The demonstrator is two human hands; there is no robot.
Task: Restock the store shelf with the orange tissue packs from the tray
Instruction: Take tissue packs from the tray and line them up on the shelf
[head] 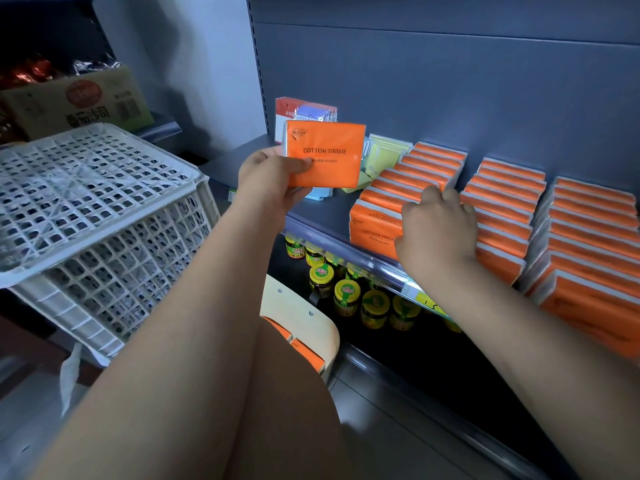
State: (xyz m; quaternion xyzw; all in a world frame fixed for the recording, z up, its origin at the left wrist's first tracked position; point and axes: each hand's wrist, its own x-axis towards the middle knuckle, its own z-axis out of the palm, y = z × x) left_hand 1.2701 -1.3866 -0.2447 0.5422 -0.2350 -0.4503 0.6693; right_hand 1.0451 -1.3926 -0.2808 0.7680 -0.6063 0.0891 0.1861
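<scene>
I had the left hand (273, 181) raised over the shelf's (311, 216) left front corner, thumb and fingers pinching one orange tissue pack (325, 154) by its lower left corner. The pack stood upright in the air, clear of the shelf, its printed face towards me.

The right hand (438, 226) was down at the shelf's front edge, on the left row (419, 168) of orange packs. Its fingers curled over the top edges of the foremost packs and the thumb lay against the face of the front pack (374, 230), gripping it. That row ran from the front edge back to the rear panel. Beside it on the right stood the middle row (502, 195), touching the hand's outer side, and past that the right row (588, 230), which reached the front right corner.

Towards the back left corner I saw yellow packs (384, 150) just left of the left row, and red and blue packs (304, 112) upright against the rear panel. A pale blue pack (320, 195) lay flat under the held one.

Below the shelf's front edge, jars (346, 292) with yellow lids stood on a lower level. The cream tray (298, 306) sat low, near my left forearm, with more orange packs (306, 351) in it. A white lattice crate (104, 202) stood to the left, with a cardboard box (76, 102) behind it.
</scene>
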